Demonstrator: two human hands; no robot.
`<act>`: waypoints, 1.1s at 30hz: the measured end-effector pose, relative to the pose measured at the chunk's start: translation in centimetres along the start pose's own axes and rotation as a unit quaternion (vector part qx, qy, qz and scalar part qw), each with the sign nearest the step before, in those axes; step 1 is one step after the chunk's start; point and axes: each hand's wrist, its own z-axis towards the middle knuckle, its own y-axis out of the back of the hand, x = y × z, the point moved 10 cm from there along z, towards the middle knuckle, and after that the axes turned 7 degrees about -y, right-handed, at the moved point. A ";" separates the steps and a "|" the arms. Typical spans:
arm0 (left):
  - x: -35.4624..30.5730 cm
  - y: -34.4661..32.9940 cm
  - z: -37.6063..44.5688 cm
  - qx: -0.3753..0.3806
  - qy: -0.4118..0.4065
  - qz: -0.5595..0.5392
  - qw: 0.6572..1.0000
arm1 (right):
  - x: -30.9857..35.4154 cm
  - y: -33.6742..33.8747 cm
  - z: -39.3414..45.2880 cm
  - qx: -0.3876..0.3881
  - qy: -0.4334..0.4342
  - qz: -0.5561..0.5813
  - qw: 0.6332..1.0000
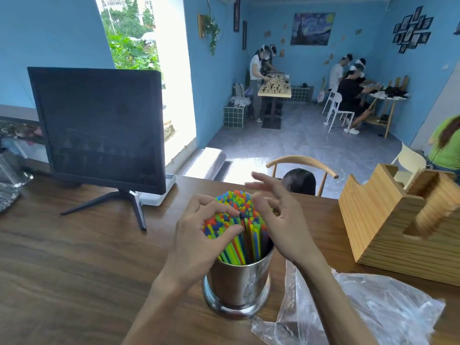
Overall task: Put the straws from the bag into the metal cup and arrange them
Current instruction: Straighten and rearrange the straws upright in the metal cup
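Left hand point(199, 235) pinches the straws' point(236, 207) tops; right hand point(278, 220), fingers loosely spread, touches them. Arranging underway; next, even them in the metal cup point(236, 282) below.

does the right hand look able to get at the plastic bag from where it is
Probably yes. The right hand is at the straws in the metal cup, and the plastic bag lies on the table just to its right, with nothing between them.
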 end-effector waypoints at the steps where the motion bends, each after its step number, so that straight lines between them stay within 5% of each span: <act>1: -0.2 0.0 -0.1 -0.020 -0.002 0.012 1.000 | 0.1 -1.2 -0.4 0.068 0.001 -0.009 0.998; 4: -0.2 0.0 -0.2 -0.050 0.012 0.027 0.998 | 0.1 -2.7 -1.4 0.163 0.014 -0.061 0.985; 8: 0.0 0.6 -0.3 -0.090 0.031 0.011 0.995 | 0.1 -2.1 -0.9 0.113 0.039 -0.088 0.989; 16: 1.5 1.0 -0.4 -0.045 0.074 -0.201 0.976 | -0.9 -0.6 0.1 0.060 0.023 -0.087 0.994; 28: 0.5 0.8 -0.3 0.057 -0.022 -0.016 0.998 | -1.9 -0.5 0.4 0.061 0.012 -0.032 0.998; 33: 0.6 0.8 0.0 0.040 -0.045 0.025 0.998 | -2.2 -0.5 0.5 0.061 0.009 -0.025 0.998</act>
